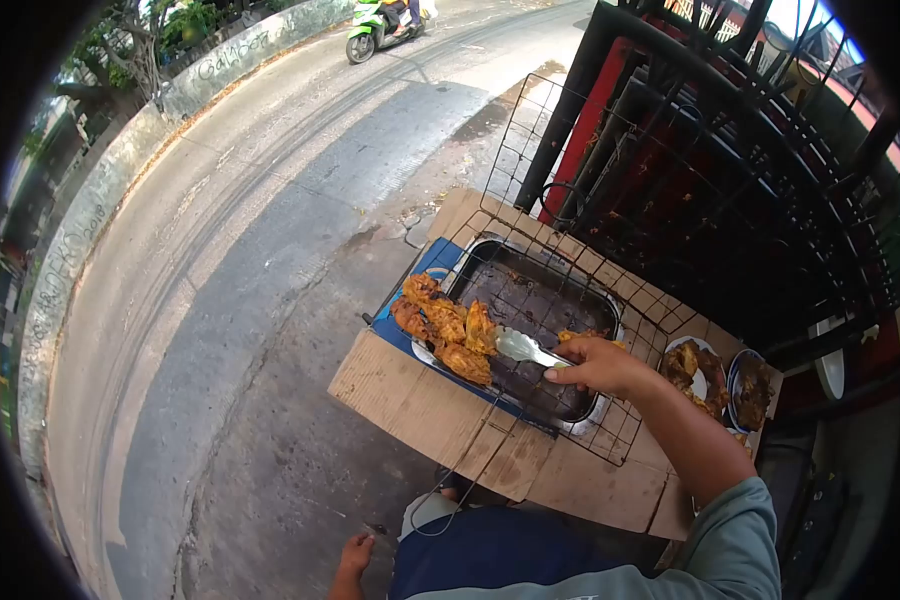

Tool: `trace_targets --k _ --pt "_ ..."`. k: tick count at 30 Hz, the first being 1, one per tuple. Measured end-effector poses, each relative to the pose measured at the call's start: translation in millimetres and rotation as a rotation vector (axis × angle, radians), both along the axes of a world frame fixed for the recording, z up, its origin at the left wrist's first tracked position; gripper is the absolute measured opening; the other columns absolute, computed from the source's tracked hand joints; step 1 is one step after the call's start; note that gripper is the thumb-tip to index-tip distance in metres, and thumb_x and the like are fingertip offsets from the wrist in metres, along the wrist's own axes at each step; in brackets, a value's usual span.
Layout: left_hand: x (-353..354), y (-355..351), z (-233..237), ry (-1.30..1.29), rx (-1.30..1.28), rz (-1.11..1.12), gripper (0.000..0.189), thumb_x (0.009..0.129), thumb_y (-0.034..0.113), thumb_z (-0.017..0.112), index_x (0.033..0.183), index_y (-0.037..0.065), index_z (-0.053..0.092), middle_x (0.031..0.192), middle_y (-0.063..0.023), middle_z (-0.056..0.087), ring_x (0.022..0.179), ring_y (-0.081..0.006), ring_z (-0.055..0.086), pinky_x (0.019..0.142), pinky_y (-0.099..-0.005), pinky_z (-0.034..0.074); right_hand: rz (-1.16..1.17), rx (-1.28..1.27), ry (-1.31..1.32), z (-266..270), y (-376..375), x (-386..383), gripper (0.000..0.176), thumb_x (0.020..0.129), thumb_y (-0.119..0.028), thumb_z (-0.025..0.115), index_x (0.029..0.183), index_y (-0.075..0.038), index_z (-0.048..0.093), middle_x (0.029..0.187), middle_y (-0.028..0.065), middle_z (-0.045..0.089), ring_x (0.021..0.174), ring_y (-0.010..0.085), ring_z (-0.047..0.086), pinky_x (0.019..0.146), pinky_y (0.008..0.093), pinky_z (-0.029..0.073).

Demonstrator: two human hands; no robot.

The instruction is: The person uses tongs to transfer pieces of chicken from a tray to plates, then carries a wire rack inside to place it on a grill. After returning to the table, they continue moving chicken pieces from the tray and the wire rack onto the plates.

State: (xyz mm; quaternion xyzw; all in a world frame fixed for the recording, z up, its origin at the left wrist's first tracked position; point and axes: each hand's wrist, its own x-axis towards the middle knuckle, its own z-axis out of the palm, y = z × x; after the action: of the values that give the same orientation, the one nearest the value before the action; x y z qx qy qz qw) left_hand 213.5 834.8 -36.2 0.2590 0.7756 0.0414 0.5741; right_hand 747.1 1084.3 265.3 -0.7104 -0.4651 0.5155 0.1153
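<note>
My right hand (595,366) is closed round the handle of metal tongs (522,347). The tongs' tips touch a piece of orange-brown chicken (480,328) at the right edge of several pieces (438,310) lying on a wire grill rack (610,440). Beneath the rack is a metal tray (560,400) with a dark bottom and more orange food near my right hand. Low in the view, my left hand (357,552) hangs beside my knee, its fingers closed on a small dark thing that I cannot make out.
Cardboard (410,385) covers the table under the tray. Two plates of cooked meat, one with a white rim (705,345) and a darker one (752,392), stand at the right. Behind them is a black metal fence (760,130). A green scooter (378,25) with a rider is on the road.
</note>
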Motion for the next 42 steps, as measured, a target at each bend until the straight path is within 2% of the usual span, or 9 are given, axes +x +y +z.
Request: trace_targets --k 9,20,22,25,29,31,34,37,42 --pt "-24.8 23.1 -6.4 0.007 -0.109 -0.085 0.056 0.092 0.033 0.06 0.138 0.004 0.047 0.121 -0.0129 0.06 0.097 -0.0278 0.062 0.077 -0.0376 0.052 -0.075 0.282 0.251 -5.0 -25.2 25.2 0.058 0.078 -0.031 0.081 0.125 -0.003 0.06 0.101 0.0074 0.066 0.092 0.0159 0.06 0.083 0.0264 0.046" --pt "-58.9 52.5 -110.2 -0.043 -0.144 -0.23 0.057 0.087 0.031 0.065 0.139 0.016 0.048 0.108 -0.012 0.065 0.082 -0.0229 0.061 0.063 -0.0374 0.052 -0.59 0.234 0.169 97.5 -217.4 176.7 0.047 0.085 -0.017 0.074 0.125 0.002 0.057 0.089 0.001 0.065 0.072 0.0056 0.057 0.063 0.0218 0.046" --pt "-47.8 63.3 -103.3 0.016 0.299 -1.001 0.055 0.092 0.041 0.058 0.14 0.017 0.048 0.105 -0.0075 0.063 0.078 -0.0164 0.058 0.057 -0.0316 0.049 -0.703 0.184 0.129 100.3 -259.6 200.2 0.045 0.081 -0.022 0.078 0.119 -0.002 0.062 0.089 0.0003 0.065 0.074 0.0065 0.056 0.063 0.0224 0.044" --pt "-15.1 76.8 -89.8 0.03 -0.095 -0.459 0.052 0.092 0.03 0.059 0.14 0.017 0.048 0.116 -0.0074 0.06 0.081 -0.0162 0.058 0.057 -0.0314 0.049 -0.779 0.178 0.157 102.6 -307.3 223.7 0.046 0.081 -0.02 0.078 0.12 -0.002 0.062 0.087 -0.0003 0.066 0.073 0.0061 0.056 0.062 0.0221 0.044" --pt "0.0 83.3 -106.4 -0.079 0.057 -0.552 0.048 0.092 0.022 0.058 0.139 0.016 0.05 0.127 -0.0066 0.055 0.083 -0.0153 0.058 0.057 -0.031 0.049 -0.76 0.156 0.141 93.0 -348.6 261.2 0.045 0.081 -0.02 0.078 0.119 -0.002 0.063 0.086 -0.0005 0.065 0.07 0.0049 0.054 0.06 0.0217 0.044" --pt "11.0 81.1 -101.0 -0.055 0.378 -0.992 0.043 0.094 0.02 0.056 0.137 0.017 0.052 0.131 -0.0064 0.053 0.082 -0.015 0.058 0.055 -0.0306 0.047 -0.741 0.167 0.114 91.5 -356.6 278.0 0.045 0.081 -0.02 0.078 0.119 -0.001 0.063 0.085 -0.0006 0.065 0.068 0.0047 0.054 0.06 0.0215 0.044" --pt "93.1 74.6 31.8 0.054 -0.036 -0.425 0.057 0.093 0.033 0.057 0.141 0.007 0.042 0.131 -0.0127 0.055 0.109 -0.033 0.059 0.087 -0.0455 0.05 -0.668 0.109 0.055 89.9 -359.5 307.4 0.047 0.082 -0.017 0.075 0.122 0.002 0.06 0.08 -0.0013 0.062 0.061 0.0059 0.052 0.057 0.0218 0.042" --pt "31.0 44.9 -61.6 -0.056 -0.084 -0.414 0.048 0.089 0.016 0.06 0.136 0.016 0.053 0.138 -0.0075 0.049 0.088 -0.0167 0.061 0.06 -0.0313 0.051 -0.574 0.039 0.021 83.6 -353.2 333.8 0.045 0.082 -0.017 0.076 0.121 0.001 0.061 0.078 -0.0027 0.061 0.06 0.0056 0.051 0.056 0.0216 0.042" --pt "4.2 -20.3 -64.9 0.089 0.357 -0.946 0.051 0.087 0.02 0.062 0.137 0.015 0.052 0.112 -0.0108 0.061 0.077 -0.0175 0.061 0.058 -0.0319 0.051 -0.414 -0.046 -0.051 68.2 -324.7 357.4 0.041 0.083 -0.019 0.076 0.117 -0.001 0.063 0.075 -0.0042 0.06 0.06 0.0053 0.051 0.057 0.0221 0.042"
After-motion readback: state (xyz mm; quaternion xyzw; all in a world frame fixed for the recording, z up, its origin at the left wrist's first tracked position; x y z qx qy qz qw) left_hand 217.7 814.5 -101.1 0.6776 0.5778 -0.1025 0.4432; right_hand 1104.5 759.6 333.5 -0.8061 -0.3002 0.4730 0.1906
